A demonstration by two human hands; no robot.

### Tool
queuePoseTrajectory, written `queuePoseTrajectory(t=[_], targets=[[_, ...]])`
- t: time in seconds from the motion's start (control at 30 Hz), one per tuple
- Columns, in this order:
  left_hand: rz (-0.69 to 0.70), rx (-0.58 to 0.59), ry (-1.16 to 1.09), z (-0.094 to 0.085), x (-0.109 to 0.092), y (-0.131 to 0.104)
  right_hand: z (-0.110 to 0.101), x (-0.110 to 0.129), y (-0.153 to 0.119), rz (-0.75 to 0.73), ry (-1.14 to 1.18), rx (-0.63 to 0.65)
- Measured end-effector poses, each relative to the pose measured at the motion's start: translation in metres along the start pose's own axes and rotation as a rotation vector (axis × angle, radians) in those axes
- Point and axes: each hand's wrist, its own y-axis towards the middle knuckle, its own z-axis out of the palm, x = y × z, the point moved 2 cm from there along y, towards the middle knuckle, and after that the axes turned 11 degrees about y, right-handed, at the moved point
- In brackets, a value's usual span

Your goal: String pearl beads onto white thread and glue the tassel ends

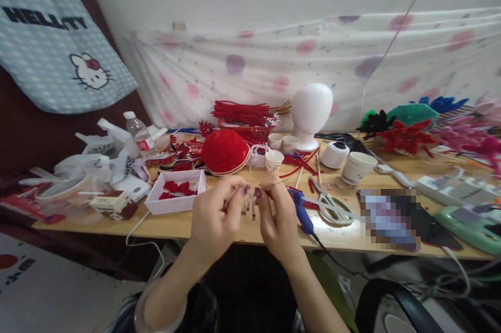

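Fine wire-like strand [282,182] stuck out from my right hand [279,213], toward 2 o'clock, above table's near edge. Right thumb and forefinger pinched it; left hand [217,213] had thumb and forefinger pressed together, whatever sat between them too small to tell. Small dark-tipped bits [253,210] showed between hands; couldn't tell if hanging or lying on tabletop.

Strand probably near weightless, springy, easily kinked; best hold likely close to worked end, fingertips only, light squeeze. White box [172,205] at 9 o'clock, blue glue gun [303,214] at 3.
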Motion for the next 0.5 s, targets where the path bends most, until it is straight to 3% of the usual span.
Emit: queuePoseTrajectory(t=[0.13,0.5], targets=[[-0.177,0.061,-0.174,0.008,0.013,0.015,-0.001,-0.001,-0.003,0.043,0.052,0.039],[-0.318,0.164,-0.268,0.026,0.035,0.008,0.001,-0.031,-0.009,0.364,0.259,0.038]])
